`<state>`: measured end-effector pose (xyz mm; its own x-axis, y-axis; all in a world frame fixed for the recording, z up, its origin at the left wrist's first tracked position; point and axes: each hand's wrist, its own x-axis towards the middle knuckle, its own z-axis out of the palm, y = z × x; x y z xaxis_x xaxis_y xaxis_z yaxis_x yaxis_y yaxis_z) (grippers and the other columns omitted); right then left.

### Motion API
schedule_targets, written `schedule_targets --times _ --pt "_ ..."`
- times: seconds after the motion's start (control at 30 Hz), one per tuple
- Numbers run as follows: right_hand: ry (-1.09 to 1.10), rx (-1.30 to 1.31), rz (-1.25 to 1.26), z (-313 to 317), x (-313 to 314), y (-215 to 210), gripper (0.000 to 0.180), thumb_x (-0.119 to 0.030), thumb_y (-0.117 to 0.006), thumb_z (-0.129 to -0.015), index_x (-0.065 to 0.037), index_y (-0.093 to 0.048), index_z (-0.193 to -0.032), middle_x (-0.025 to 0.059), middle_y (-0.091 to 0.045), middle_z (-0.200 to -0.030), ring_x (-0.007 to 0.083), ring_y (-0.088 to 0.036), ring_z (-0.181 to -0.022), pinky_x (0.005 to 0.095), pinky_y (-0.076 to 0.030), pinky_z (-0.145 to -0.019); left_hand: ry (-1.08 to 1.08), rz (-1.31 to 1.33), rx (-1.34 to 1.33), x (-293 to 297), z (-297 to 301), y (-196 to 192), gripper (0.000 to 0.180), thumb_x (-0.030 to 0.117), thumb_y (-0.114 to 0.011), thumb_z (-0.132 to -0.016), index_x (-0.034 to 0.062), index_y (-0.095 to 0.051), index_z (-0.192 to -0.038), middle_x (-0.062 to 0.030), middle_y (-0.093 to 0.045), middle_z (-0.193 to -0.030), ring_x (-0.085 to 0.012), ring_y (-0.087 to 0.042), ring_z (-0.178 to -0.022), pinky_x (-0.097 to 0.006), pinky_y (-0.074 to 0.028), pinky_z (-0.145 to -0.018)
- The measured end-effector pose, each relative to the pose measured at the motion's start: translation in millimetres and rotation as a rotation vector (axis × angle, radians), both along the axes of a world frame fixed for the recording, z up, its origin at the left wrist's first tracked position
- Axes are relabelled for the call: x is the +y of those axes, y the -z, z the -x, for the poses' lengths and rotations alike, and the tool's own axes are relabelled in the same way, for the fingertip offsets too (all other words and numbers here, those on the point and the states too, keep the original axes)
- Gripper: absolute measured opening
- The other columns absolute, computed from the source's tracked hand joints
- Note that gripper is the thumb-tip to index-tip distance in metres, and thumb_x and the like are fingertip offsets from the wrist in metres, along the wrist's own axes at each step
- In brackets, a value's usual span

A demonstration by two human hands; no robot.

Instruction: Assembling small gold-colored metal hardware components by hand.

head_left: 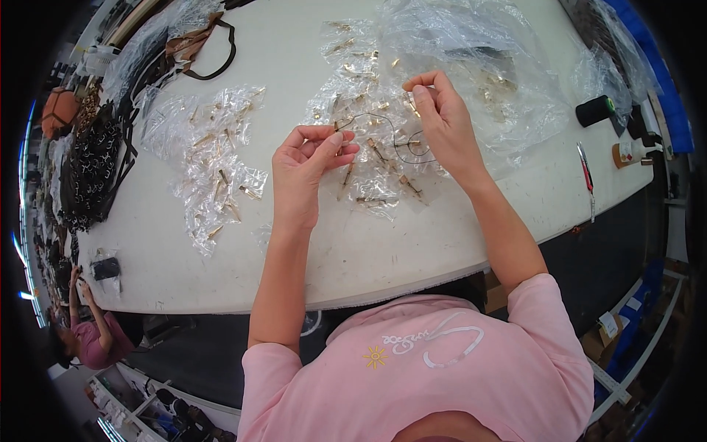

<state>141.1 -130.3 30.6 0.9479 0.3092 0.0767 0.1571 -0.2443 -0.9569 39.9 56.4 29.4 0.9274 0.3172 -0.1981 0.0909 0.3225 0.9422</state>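
Observation:
My left hand [300, 171] is closed in a pinch over the middle of the table, with a thin dark cord [374, 116] coming from its fingertips. The cord curves across to the right and loops beneath my right hand [446, 127]. That hand is raised, thumb against fingers, and a small gold-coloured metal piece [414, 107] shows at its fingertips. Whether the cord is also in its grip is hidden. Under and between my hands lie small clear plastic bags [353, 99] with gold-coloured metal pieces. Several dark and gold strips [377, 149] rest on the bags nearest me.
On the white table [398, 254], another heap of bagged gold pieces [213, 158] lies left. A large clear plastic bag [515, 96] spreads right, near a black thread spool [595, 110], a red-handled tool [587, 173] and a bottle [626, 153]. Dark straps [92, 169] fill the left edge; another person [103, 335] is beyond.

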Motion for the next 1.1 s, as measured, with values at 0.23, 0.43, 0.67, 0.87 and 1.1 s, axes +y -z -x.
schedule_targets --times 0.23,0.43,0.67,0.87,1.1 --pt "-0.151 -0.281 -0.124 45.4 24.0 8.2 0.011 -0.004 -0.047 -0.099 -0.005 -0.056 -0.103 0.0051 -0.058 -0.069 0.0180 -0.057 -0.059 0.0304 -0.047 -0.059 0.010 0.018 -0.013 -2.1 0.3 -1.8 0.013 0.005 -0.066 -0.091 -0.0015 -0.059 -0.099 -0.0182 -0.069 -0.101 -0.0218 -0.071 -0.086 -0.027 -0.059 -0.077" --pt "-0.126 -0.394 -0.162 37.3 25.9 12.7 0.013 -0.002 -0.054 -0.094 -0.003 -0.064 -0.103 0.0077 -0.061 -0.083 0.0217 -0.063 -0.071 0.0297 -0.050 -0.066 -0.025 -0.051 -0.080 -6.1 0.8 -2.0 0.016 0.004 -0.064 -0.092 -0.0033 -0.058 -0.105 -0.0171 -0.069 -0.103 -0.0215 -0.071 -0.091 -0.030 -0.059 -0.083" --pt "-0.265 0.034 -0.241 40.3 23.4 12.1 0.011 -0.002 -0.064 -0.089 -0.001 -0.067 -0.099 0.0049 -0.060 -0.091 0.0120 -0.059 -0.077 0.0243 -0.049 -0.070 -0.028 -0.079 -0.076 -7.4 -0.8 0.6 0.017 0.003 -0.064 -0.092 -0.0050 -0.058 -0.106 -0.0174 -0.068 -0.105 -0.0226 -0.069 -0.098 -0.031 -0.059 -0.084" --pt "-0.308 0.305 -0.291 39.8 23.3 14.0 0.028 -0.002 -0.066 -0.090 -0.003 -0.046 -0.110 0.0031 -0.059 -0.092 0.0075 -0.060 -0.084 0.0219 -0.051 -0.074 -0.023 -0.067 -0.062 -8.0 -0.2 -1.1 0.017 0.003 -0.063 -0.092 -0.0053 -0.058 -0.106 -0.0192 -0.068 -0.107 -0.0245 -0.069 -0.099 -0.032 -0.058 -0.085" --pt "-0.294 0.411 -0.392 34.9 23.9 18.5 0.028 -0.005 -0.067 -0.088 -0.001 -0.045 -0.105 0.0059 -0.058 -0.089 0.0102 -0.059 -0.080 0.0245 -0.052 -0.073 -0.010 -0.058 -0.067 -8.5 0.4 -0.9 0.017 0.002 -0.063 -0.092 -0.0065 -0.059 -0.106 -0.0200 -0.068 -0.107 -0.0242 -0.070 -0.096 -0.032 -0.058 -0.085"
